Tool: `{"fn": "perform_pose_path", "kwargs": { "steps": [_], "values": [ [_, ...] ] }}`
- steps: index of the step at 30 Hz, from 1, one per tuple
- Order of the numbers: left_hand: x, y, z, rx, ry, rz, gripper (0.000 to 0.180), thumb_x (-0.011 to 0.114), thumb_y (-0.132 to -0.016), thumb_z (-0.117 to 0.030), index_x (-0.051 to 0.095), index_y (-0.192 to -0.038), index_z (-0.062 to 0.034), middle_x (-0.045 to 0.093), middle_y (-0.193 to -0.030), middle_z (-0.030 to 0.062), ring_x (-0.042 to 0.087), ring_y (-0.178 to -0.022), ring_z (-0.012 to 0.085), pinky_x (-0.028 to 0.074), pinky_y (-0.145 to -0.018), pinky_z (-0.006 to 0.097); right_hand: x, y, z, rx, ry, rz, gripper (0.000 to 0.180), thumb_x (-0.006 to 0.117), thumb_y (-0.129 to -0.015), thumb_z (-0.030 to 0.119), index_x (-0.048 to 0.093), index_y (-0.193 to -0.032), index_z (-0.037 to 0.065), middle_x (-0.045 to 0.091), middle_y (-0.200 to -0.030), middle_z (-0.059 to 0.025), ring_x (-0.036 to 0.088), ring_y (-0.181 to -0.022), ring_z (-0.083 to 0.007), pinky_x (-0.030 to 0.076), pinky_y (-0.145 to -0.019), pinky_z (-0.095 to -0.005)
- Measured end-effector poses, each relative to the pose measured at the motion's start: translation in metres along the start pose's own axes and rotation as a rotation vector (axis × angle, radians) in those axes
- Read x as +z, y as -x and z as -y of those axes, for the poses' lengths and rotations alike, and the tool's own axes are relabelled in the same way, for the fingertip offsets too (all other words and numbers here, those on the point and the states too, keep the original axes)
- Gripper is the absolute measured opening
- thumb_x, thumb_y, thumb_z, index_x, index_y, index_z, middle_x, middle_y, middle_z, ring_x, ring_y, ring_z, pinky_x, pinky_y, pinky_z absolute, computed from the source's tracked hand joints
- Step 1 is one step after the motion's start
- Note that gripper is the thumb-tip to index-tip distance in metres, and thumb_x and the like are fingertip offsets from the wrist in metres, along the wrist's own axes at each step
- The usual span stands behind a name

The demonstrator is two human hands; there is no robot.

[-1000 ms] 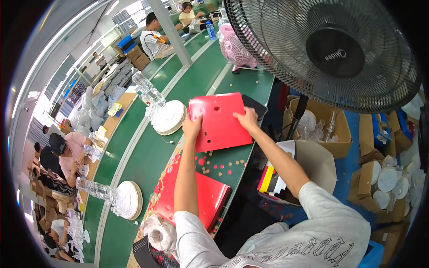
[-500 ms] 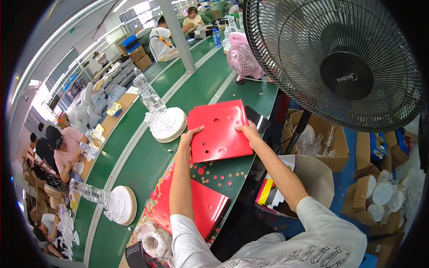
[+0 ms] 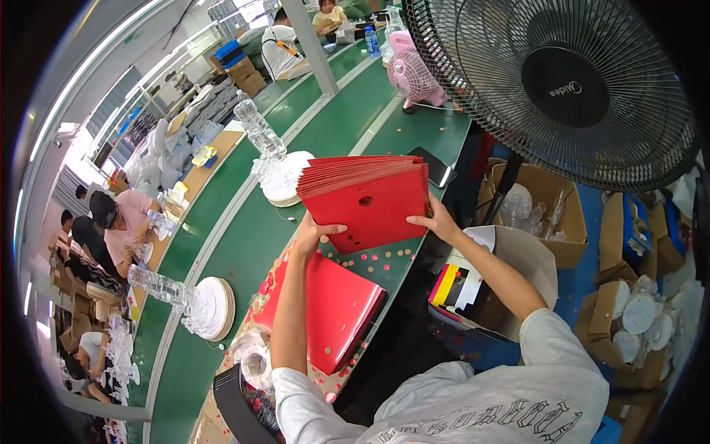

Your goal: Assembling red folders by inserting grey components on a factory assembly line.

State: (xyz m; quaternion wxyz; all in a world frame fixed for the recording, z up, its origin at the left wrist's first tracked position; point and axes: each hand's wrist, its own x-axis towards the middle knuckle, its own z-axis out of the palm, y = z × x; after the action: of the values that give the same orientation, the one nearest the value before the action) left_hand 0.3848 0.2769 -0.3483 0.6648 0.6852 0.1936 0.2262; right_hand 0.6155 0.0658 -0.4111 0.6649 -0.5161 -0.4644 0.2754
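Between my two hands is a thick stack of red sheets [image 3: 396, 211] with small holes punched through it, its upper edges fanned into layers. My left hand [image 3: 318, 234] grips the stack's lower left side, thumb across the front. At the right side my right hand [image 3: 438, 219] holds it the same way, thumb on the front face. A second stack of glossy red sheets [image 3: 336, 303] lies on the table below, beside my left forearm. Several small red and tan paper discs [image 3: 381, 268] are scattered on the green table between the two stacks.
Clear plastic pieces on round white bases [image 3: 211, 309] stand on the green table [image 3: 244, 251] to the left. A dark phone [image 3: 436, 167] lies behind the held stack. A large black fan [image 3: 566, 87] looms at the right, above open cardboard boxes [image 3: 569, 251]. Co-workers sit across the table.
The held stack has tipped, so its upper edge now shows fanned layers where its flat glossy face showed before. Both hands have shifted slightly down and right with it.
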Motion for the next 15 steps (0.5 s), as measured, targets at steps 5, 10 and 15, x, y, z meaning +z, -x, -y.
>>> {"fn": "perform_pose_path", "kwargs": {
  "steps": [5,10,15],
  "values": [
    [0.008,0.007,-0.017,-0.059,0.115,-0.001,0.067,0.078,-0.063,0.001,0.056,-0.126,-0.0019,0.064,-0.115,0.006,0.059,-0.108,0.0191,0.045,-0.096,0.032,0.012,-0.003,0.016,-0.04,-0.187,-0.072,0.069,0.079,-0.079,0.008,0.044,-0.138,0.001,0.058,-0.127,-0.0098,0.055,-0.117,-0.0171,0.042,-0.103,-0.0315],
    [0.007,0.008,-0.01,-0.035,0.104,0.015,0.069,0.078,-0.062,0.001,0.055,-0.127,-0.0018,0.062,-0.12,0.0069,0.057,-0.113,0.0199,0.043,-0.099,0.034,0.02,-0.007,0.02,-0.012,-0.255,-0.076,0.068,0.08,-0.077,0.006,0.046,-0.136,0.001,0.062,-0.123,-0.0083,0.058,-0.113,-0.0168,0.044,-0.101,-0.0313],
    [0.014,-0.002,-0.006,-0.031,0.253,-0.018,0.068,0.074,-0.063,0.001,0.051,-0.127,-0.0023,0.061,-0.119,0.0088,0.056,-0.114,0.0224,0.042,-0.101,0.035,0.026,-0.017,0.009,0.003,-0.276,-0.137,0.064,0.079,-0.076,0.004,0.05,-0.133,0.003,0.063,-0.12,-0.0071,0.06,-0.109,-0.0169,0.046,-0.098,-0.0306]
  ]
}}
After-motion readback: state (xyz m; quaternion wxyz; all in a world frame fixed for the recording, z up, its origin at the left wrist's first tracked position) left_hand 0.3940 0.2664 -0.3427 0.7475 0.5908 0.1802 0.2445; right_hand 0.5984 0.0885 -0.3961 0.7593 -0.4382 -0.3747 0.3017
